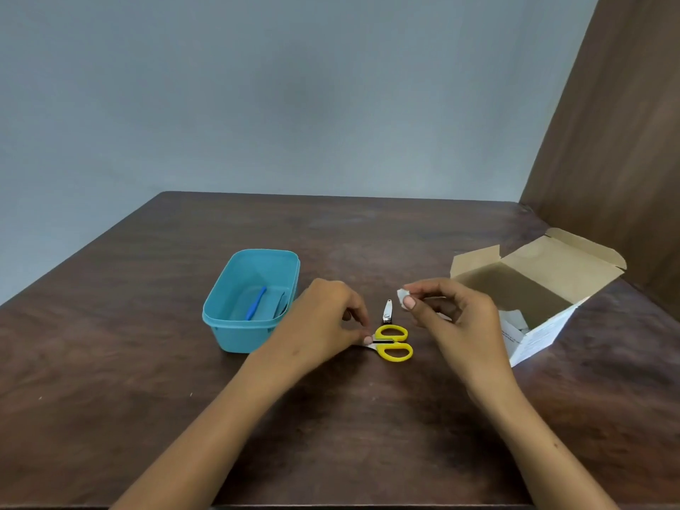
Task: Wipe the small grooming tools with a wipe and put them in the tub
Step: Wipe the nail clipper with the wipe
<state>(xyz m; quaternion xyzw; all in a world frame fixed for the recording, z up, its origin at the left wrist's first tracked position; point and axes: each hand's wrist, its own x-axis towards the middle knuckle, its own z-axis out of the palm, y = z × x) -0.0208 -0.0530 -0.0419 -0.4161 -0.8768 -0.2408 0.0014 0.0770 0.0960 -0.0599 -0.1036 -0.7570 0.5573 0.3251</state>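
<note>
Small scissors with yellow handles (394, 343) lie on the brown table, blades pointing left. My left hand (327, 322) pinches them at the blades, just left of the handles. A silver nail clipper (387, 311) lies right behind the scissors. My right hand (452, 314) hovers to the right of the clipper and pinches a small crumpled white wipe (403, 298) between thumb and fingers. The blue tub (235, 334) stands to the left of my left hand. Inside it lie a blue-handled tool (256, 302) and a grey tool (282, 304).
An open cardboard box (530, 288) with white paper inside stands at the right, flaps raised. A brown wooden panel (618, 141) rises behind it. The table (331, 417) ends at a grey wall at the back.
</note>
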